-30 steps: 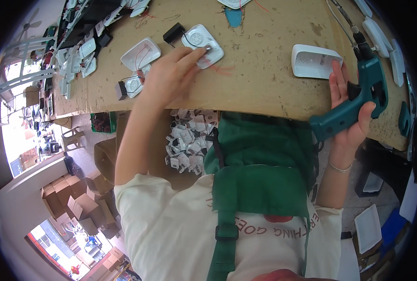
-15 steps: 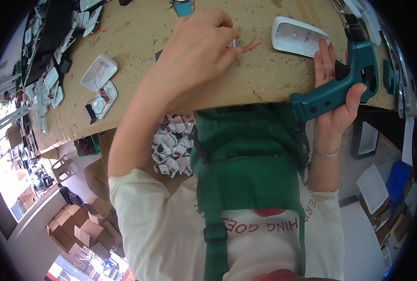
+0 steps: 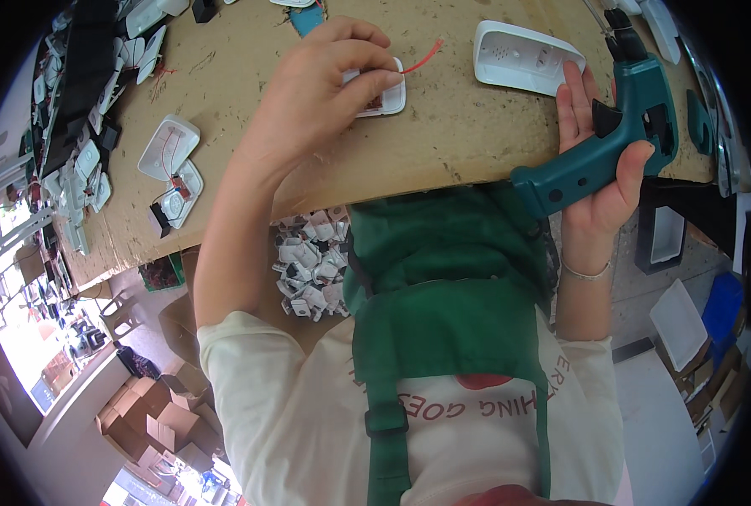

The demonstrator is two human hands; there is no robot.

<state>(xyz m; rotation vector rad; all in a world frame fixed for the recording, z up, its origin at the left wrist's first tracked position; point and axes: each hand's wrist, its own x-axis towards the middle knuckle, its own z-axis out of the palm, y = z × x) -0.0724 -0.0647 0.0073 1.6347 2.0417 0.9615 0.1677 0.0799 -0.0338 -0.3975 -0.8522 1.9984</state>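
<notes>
My left hand (image 3: 321, 93) is closed over a small white plastic casing (image 3: 396, 99), with thumb and forefinger pinched at the base of red wires (image 3: 428, 57). The wires stick out to the right. Part of a reddish board shows under the thumb; my fingers hide the rest. Across the palm of my right hand (image 3: 599, 215) lies a teal soldering gun (image 3: 578, 175), its black nozzle pointing away from me. The thumb rests along its near side. Those outstretched fingertips reach the edge of a deep white plastic shell (image 3: 523, 74), which lies open side up.
An opened white casing with wires and a board (image 3: 170, 152) lies at the left. Heaped white parts (image 3: 89, 173) line the table's left side. Below the table edge sits a pile of small white pieces (image 3: 311, 266). Cardboard boxes (image 3: 152, 413) stand on the floor, lower left.
My left hand has moved left and slightly toward me, uncovering more of the white casing. The red wires now angle upward. My right hand still bears the soldering gun.
</notes>
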